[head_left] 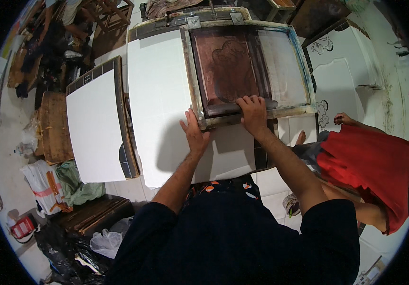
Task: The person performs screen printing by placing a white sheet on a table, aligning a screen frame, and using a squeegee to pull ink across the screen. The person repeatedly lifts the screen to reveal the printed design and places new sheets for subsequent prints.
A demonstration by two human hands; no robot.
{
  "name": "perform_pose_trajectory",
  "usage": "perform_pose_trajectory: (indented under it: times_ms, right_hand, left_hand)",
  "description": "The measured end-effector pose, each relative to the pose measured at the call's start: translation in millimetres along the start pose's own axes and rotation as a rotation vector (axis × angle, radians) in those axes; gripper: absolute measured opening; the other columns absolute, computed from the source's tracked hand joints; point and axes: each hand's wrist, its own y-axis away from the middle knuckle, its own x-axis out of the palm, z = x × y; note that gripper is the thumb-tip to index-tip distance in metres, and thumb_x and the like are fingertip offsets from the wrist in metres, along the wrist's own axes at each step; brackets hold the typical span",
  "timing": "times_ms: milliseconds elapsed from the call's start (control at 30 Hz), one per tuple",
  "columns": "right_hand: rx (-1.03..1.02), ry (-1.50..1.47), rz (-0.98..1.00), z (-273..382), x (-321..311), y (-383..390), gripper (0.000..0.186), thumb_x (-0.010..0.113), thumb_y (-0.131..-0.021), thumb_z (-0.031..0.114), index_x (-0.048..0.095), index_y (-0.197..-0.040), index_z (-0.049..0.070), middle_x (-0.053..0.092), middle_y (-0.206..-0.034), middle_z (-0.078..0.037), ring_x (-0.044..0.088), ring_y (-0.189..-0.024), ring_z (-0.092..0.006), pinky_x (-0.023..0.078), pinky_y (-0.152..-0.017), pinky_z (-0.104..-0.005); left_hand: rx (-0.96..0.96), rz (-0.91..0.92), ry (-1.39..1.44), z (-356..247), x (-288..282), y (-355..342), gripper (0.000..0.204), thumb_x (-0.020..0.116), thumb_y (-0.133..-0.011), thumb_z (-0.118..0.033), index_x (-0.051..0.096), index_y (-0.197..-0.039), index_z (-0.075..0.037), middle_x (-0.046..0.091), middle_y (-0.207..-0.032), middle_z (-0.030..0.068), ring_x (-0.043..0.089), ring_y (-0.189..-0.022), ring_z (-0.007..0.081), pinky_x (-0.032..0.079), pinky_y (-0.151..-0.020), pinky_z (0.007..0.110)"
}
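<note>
A wooden screen-printing frame [281, 113] lies over a white sheet [156, 71] on a board in front of me. Its mesh shows a dark reddish-brown panel [233, 64] with a faint outlined figure, and a paler strip on the right. My right hand [253, 116] is wrapped round a dark squeegee [223, 109], which lies crosswise at the frame's near end. With fingers spread, my left hand [196, 135] rests at the frame's near left corner, its fingertips touching the wood. The squeegee's lower edge is hidden.
To the left stands another board with a white sheet [95, 126]. Metal hinges [237, 18] join the frame's far end. A person in a red top [366, 161] is close on the right, beside sheets printed with figures [322, 45]. Plastic bags [107, 243] lie at lower left.
</note>
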Motion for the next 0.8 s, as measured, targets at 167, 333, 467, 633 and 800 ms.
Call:
perform_pose_trajectory:
  times_ms: [167, 333, 467, 633, 800]
  right_hand:
    - [0.054, -0.016, 0.039, -11, -15, -34, 0.047, 0.079, -0.067, 0.004, 0.066, -0.111, 0.015, 0.065, -0.104, -0.006, 0.058, -0.104, -0.0299, 0.041, -0.096, -0.0459]
    - [0.024, -0.085, 0.189, -15, -24, -43, 0.046, 0.079, -0.069, 0.004, 0.066, -0.111, 0.014, 0.065, -0.103, -0.005, 0.059, -0.105, -0.0298, 0.041, -0.095, -0.0462]
    - [-0.003, -0.097, 0.25, -17, -20, -34, 0.05, 0.081, -0.068, 0.005, 0.066, -0.115, 0.014, 0.065, -0.104, -0.005, 0.059, -0.105, -0.0295, 0.042, -0.096, -0.0474]
    - [-0.082, -0.039, 0.076, -65, 27, -129, 0.048, 0.083, -0.07, 0.011, 0.066, -0.115, 0.015, 0.067, -0.106, -0.006, 0.06, -0.105, -0.03, 0.042, -0.096, -0.0501]
    - [-0.095, 0.007, -0.097, -118, 79, -299, 0.044, 0.082, -0.081, 0.026, 0.066, -0.122, 0.019, 0.07, -0.115, -0.006, 0.062, -0.116, -0.0299, 0.042, -0.101, -0.0536]
  left_hand:
    - [-0.085, -0.043, 0.382, -19, -9, 4, 0.101, 0.067, -0.078, 0.005, 0.013, -0.164, 0.001, 0.046, -0.157, 0.0268, 0.047, -0.143, 0.0435, 0.014, -0.126, 0.06]
    - [-0.118, 0.001, 0.32, -24, -16, 2, 0.099, 0.068, -0.082, 0.002, 0.014, -0.165, -0.002, 0.049, -0.153, 0.027, 0.05, -0.141, 0.0429, 0.018, -0.126, 0.059]
    - [-0.106, 0.01, 0.282, -24, -16, -1, 0.102, 0.067, -0.079, 0.005, 0.013, -0.165, -0.004, 0.054, -0.149, 0.0273, 0.054, -0.137, 0.0423, 0.017, -0.126, 0.059]
    - [-0.162, 0.036, 0.271, -24, -16, 1, 0.104, 0.065, -0.076, 0.006, 0.016, -0.166, -0.008, 0.059, -0.144, 0.0265, 0.058, -0.134, 0.0383, 0.025, -0.127, 0.051]
    - [-0.144, 0.007, 0.239, -27, -16, 1, 0.103, 0.065, -0.077, 0.007, 0.016, -0.167, -0.009, 0.055, -0.148, 0.0277, 0.054, -0.139, 0.0381, 0.032, -0.124, 0.049]
